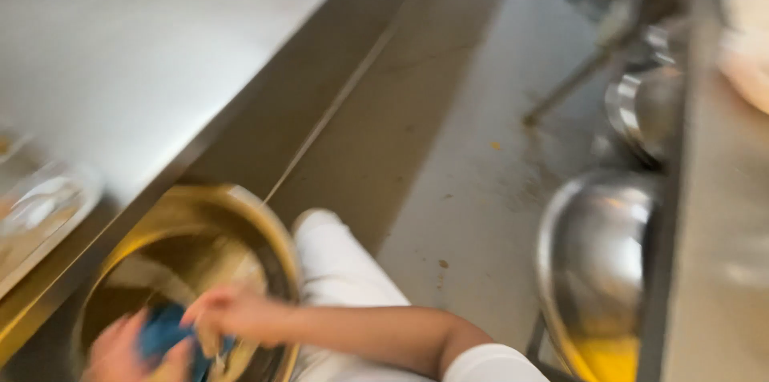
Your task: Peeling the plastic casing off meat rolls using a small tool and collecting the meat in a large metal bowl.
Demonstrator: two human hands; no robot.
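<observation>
Head view looks down, blurred by motion, at a large metal bowl (192, 270) held low beside the edge of a steel bench (136, 54). The right hand (232, 314) reaches in over the bowl's near rim, its fingers curled around a blue cloth (164, 330) that lies against the bowl's inner wall; the grip looks clenched on the cloth, though the blur hides the fingertips. The left hand (116, 354) sits at the lower edge of the picture, touching the cloth from the other side; whether it grasps the cloth, steadies the bowl or simply rests there I cannot tell. A white trouser leg (340, 270) stands just beside the bowl's right rim. The bowl seems to hang off the bench rather than sit flat on it, so a hard wipe could, in my judgement, tip it or let it slide toward the floor (473, 158). The smooth metal wall may also let the cloth slip from the fingers. On the bench's left end a clear tray (40, 210) lies near the bowl, so a wide elbow swing could knock it. To the right, across the open aisle, more steel bowls (601, 254) are stacked on a low shelf, well apart from the hands. Most open room lies along the aisle, between the leg and that shelf.
</observation>
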